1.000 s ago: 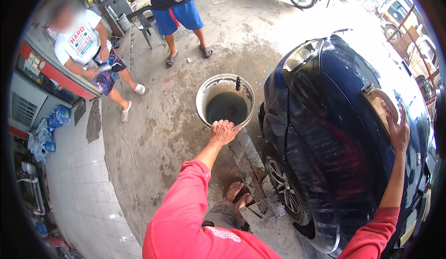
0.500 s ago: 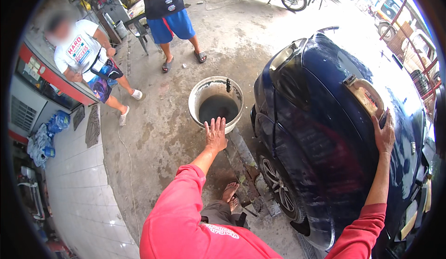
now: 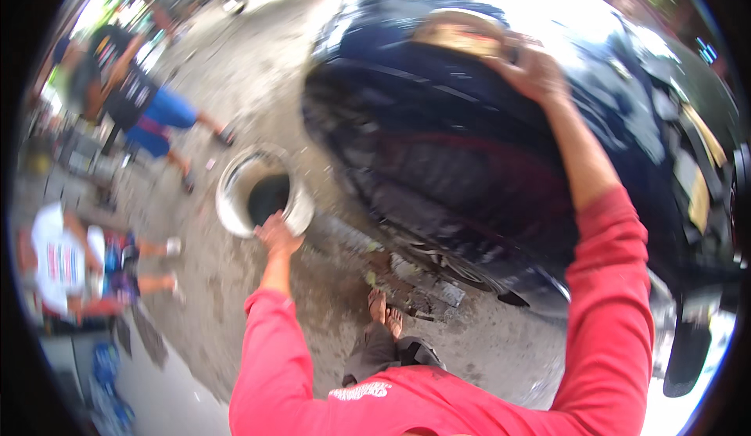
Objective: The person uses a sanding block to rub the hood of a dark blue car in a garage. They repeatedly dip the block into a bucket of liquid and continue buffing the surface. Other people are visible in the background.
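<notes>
My left hand [image 3: 279, 234] is at the near rim of a pale bucket [image 3: 231, 201] that holds dark liquid [image 3: 269, 197]. Its fingers are stretched over the rim and look blurred. On the right, my right hand [image 3: 537, 68] grips the near end of a long sanding block with a curved handle [image 3: 460, 34]. The block lies on the dark blue hood of a car [image 3: 438, 111], whose paint has pale, wet-looking patches. My right fingers are partly hidden behind the block's end.
Two people stand on the left, one in blue shorts [image 3: 160, 115], one in a white shirt [image 3: 59, 252]. Planks [image 3: 344, 234] lie on the concrete by the car's wheel [image 3: 461, 270]. A side mirror [image 3: 688, 350] juts out at lower right. A motorbike stands far back.
The view has swung to the right and blurred. My left hand has lowered from above the bucket to its near rim. My right hand remains at the sanding block's end.
</notes>
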A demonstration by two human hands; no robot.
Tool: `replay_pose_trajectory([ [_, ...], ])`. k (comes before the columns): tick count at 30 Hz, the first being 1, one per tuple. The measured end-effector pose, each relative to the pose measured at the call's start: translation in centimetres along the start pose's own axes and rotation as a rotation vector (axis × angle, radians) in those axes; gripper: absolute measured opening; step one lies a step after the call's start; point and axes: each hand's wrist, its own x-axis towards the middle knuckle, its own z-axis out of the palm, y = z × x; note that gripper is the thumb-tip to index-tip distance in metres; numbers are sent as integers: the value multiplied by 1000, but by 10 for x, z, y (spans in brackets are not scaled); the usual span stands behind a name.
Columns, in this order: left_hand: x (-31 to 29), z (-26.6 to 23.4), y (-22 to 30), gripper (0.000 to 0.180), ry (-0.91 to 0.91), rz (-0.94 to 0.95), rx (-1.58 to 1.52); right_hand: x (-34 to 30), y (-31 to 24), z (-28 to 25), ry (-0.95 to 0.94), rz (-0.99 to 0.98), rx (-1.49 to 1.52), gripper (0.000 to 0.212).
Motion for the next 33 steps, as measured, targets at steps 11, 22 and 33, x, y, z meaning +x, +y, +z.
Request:
replay_pose_trajectory([
  [11,11,-9,-2,121,-198,-21,48,-15,-12,-8,-33,134,14,95],
  [22,1,-21,0,124,-195,13,-4,-8,0,0,-75,127,51,69],
  [33,143,7,-77,69,-740,-187,-867,-11,9,8,82,-35,-2,91],
])
